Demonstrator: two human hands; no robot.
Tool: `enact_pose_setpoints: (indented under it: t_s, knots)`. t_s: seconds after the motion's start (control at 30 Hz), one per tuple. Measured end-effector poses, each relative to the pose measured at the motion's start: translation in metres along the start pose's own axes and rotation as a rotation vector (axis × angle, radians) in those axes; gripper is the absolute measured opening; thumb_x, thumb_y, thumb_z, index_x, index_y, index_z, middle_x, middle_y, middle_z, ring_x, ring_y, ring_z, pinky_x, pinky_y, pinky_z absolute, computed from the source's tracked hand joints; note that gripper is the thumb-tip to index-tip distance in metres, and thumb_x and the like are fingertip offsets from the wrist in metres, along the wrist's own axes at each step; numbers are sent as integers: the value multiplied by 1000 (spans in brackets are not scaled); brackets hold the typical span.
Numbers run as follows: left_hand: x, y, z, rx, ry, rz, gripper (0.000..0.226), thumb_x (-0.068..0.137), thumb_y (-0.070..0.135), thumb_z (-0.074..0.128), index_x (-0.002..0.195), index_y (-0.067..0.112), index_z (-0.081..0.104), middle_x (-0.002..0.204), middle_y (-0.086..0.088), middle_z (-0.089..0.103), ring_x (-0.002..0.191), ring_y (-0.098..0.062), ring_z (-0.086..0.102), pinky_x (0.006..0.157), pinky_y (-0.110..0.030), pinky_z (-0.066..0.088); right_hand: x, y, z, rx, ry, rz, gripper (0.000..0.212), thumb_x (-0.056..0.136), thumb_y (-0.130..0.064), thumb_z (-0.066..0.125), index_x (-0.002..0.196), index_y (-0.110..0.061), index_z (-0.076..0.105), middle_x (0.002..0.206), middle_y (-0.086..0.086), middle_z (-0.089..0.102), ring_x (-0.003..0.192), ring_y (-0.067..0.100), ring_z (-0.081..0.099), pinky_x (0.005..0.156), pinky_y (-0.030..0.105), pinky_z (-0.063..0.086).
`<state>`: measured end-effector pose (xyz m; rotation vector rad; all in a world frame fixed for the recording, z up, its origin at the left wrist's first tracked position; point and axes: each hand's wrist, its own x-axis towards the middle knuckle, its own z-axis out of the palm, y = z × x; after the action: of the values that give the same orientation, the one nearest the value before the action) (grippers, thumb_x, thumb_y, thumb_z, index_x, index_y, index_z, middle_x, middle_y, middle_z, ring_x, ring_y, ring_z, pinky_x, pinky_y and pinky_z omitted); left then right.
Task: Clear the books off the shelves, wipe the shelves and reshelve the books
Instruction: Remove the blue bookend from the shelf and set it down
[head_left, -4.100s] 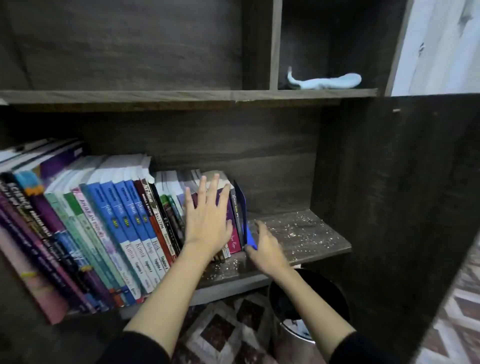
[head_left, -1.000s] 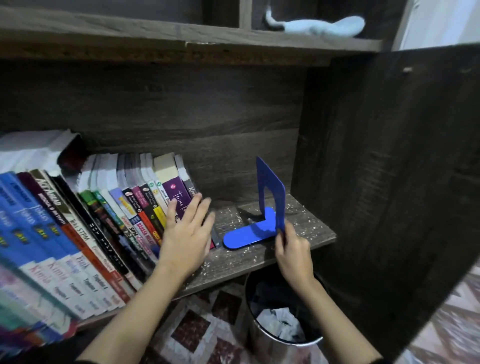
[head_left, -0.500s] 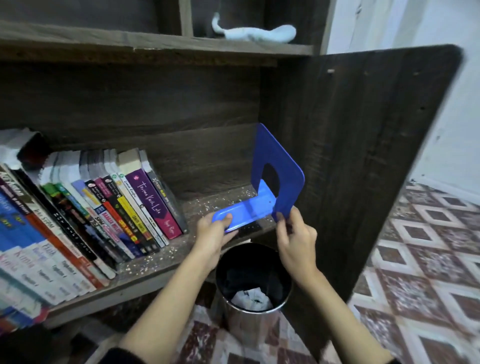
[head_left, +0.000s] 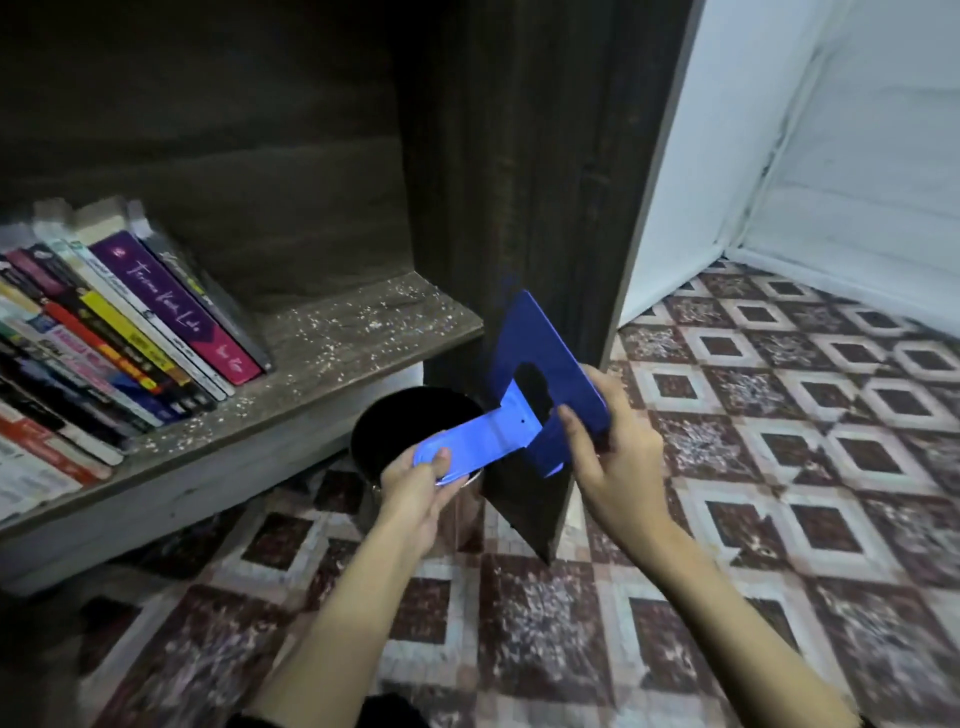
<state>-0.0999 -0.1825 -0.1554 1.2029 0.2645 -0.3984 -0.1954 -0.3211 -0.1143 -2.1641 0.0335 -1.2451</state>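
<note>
Books, paperbacks with coloured spines: where do they stand?

Leaning in a row on the speckled dark wooden shelf, uncleared. Neither hand touches them: the left hand pinches the blue metal bookend by its base tongue, and the right hand grips its upright plate, near the black round bin.

Handling?

Judged stiff, glossy, possibly slippery, heavy in bulk. Take small batches, clamped across both outer covers.

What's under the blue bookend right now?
A round waste bin, partly covered by the bookend and left hand; its inside is too dark to see.
</note>
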Motion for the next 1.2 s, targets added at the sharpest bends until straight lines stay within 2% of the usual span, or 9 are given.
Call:
enact_pose_setpoints:
  t_s: [0.23, 0.4, 0.53, 0.6, 0.7, 0.8, 0.93, 1.07, 1.2]
  knots:
    - [22, -85, -12, 83, 33, -329, 32, 99, -6, 29, 125, -5, 47, 116, -14, 53, 97, -31, 56, 89, -36, 40, -70, 47, 5, -43, -143, 279, 41, 88, -11, 54, 126, -26, 52, 61, -17, 47, 52, -3, 43, 53, 3, 30]
    - [49, -134, -30, 142, 137, -473, 35, 95, -9, 25, 73, 3, 50, 44, -5, 60, 35, -14, 55, 38, -19, 41, -113, 73, 27, -26, -250, 430, 40, 89, -6, 55, 128, -12, 57, 57, -28, 42, 49, -11, 48, 47, 1, 29]
    - [75, -173, -49, 217, 176, -569, 36, 95, -6, 23, 73, 6, 49, 37, -1, 56, 28, -10, 51, 37, -19, 38, -147, 100, 52, 4, -313, 528, 40, 91, -18, 50, 130, -25, 53, 62, -8, 59, 53, -1, 53, 49, 11, 36]
    - [83, -184, -56, 285, 209, -619, 33, 99, -1, 23, 88, 2, 54, 57, -13, 65, 44, -17, 57, 44, -22, 42, -162, 111, 62, -4, -331, 560, 40, 91, -21, 49, 131, -20, 55, 79, -1, 69, 64, 7, 58, 57, 21, 44]
    - [99, -210, -69, 366, 255, -681, 36, 101, 6, 31, 134, 2, 44, 135, -26, 47, 97, -33, 55, 75, -34, 43, -182, 129, 80, -15, -314, 617, 38, 91, -19, 51, 128, -16, 58, 88, -10, 67, 70, -1, 58, 60, 12, 44]
    - [114, -232, -79, 409, 280, -768, 32, 101, 5, 35, 131, 4, 45, 148, -22, 34, 134, -33, 36, 104, -28, 35, -194, 146, 95, -38, -307, 643, 35, 90, -16, 53, 124, -11, 61, 98, -11, 66, 83, 1, 62, 71, 12, 46]
    - [131, -248, -82, 302, 336, -697, 37, 100, 7, 42, 133, -9, 44, 128, -24, 55, 99, -24, 64, 80, -16, 48, -204, 170, 112, -89, -277, 660, 35, 87, -14, 55, 120, -5, 64, 109, -4, 66, 98, 7, 61, 83, 16, 46]
    - [145, -266, -87, 438, 365, -566, 25, 86, -8, 60, 111, -10, 63, 34, 6, 53, 26, 4, 45, 36, -7, 38, -206, 187, 119, -94, -248, 667, 33, 87, -13, 57, 118, -5, 65, 109, -8, 65, 99, 3, 60, 84, 21, 50]
    - [154, -278, -96, 587, 332, -536, 21, 81, -4, 67, 102, -4, 69, 94, -22, 71, 71, -16, 70, 73, -24, 57, -211, 196, 121, -103, -252, 642, 31, 86, -10, 59, 115, -5, 66, 106, -10, 64, 95, -2, 59, 81, 15, 49]
